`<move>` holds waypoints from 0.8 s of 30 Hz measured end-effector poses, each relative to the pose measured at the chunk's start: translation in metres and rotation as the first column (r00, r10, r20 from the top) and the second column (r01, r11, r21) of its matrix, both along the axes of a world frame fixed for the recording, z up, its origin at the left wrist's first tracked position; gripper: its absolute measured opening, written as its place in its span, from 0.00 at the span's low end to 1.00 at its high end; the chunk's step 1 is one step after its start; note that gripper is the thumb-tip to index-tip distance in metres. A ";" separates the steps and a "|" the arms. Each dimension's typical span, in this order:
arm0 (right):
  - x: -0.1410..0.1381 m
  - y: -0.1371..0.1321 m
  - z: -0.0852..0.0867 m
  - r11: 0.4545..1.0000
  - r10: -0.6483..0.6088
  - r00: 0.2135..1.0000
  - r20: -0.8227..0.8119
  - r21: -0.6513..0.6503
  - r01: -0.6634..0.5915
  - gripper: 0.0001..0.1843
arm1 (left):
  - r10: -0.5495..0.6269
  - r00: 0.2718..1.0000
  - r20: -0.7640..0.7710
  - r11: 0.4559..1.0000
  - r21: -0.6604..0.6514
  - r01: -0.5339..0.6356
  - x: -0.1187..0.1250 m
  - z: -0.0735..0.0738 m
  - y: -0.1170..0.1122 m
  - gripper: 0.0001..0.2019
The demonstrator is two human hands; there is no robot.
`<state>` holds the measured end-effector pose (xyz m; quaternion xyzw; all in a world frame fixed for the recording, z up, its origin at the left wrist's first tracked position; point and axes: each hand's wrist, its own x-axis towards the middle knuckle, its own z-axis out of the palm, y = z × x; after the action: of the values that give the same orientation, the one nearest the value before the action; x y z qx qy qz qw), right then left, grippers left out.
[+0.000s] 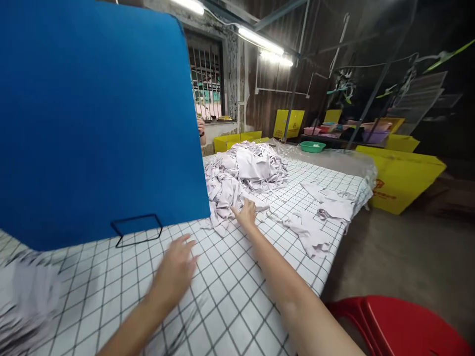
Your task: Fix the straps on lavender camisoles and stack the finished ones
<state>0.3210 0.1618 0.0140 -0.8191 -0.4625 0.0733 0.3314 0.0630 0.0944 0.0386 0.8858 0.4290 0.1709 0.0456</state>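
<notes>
My right hand reaches far forward and rests its spread fingers on the near edge of a heap of pale lilac fabric strips on the table. Nothing looks gripped in it. My left hand hovers low over the white checked tablecloth, fingers stretched out and slightly blurred, holding nothing. It is close to the foot of a large blue board that stands upright on a thin black wire stand.
More loose fabric pieces lie toward the table's right edge, and a blurred pale pile at the near left. A red stool is at lower right. Yellow boxes, a green basin. Another person's hand shows behind the board.
</notes>
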 end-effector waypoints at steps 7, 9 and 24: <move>0.067 0.112 -0.038 0.991 0.027 0.994 0.108 -0.134 -0.012 0.48 | 0.325 0.924 -0.202 0.946 0.053 -0.321 0.215 -0.019 0.169 0.43; 0.078 0.125 -0.045 0.994 0.043 0.985 0.169 -0.110 -0.025 0.44 | 0.436 0.878 -0.196 0.894 -0.019 -0.448 0.232 -0.020 0.208 0.43; 0.126 -0.067 -0.015 0.912 0.397 0.912 0.107 -0.161 -0.378 0.14 | 0.036 0.975 -0.218 0.985 -0.157 -0.071 0.230 -0.017 0.049 0.18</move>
<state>0.4474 0.0953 -0.0007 -0.7347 -0.6315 0.1126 0.2208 0.2929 0.1430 0.0215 0.8804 0.4677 0.0395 0.0673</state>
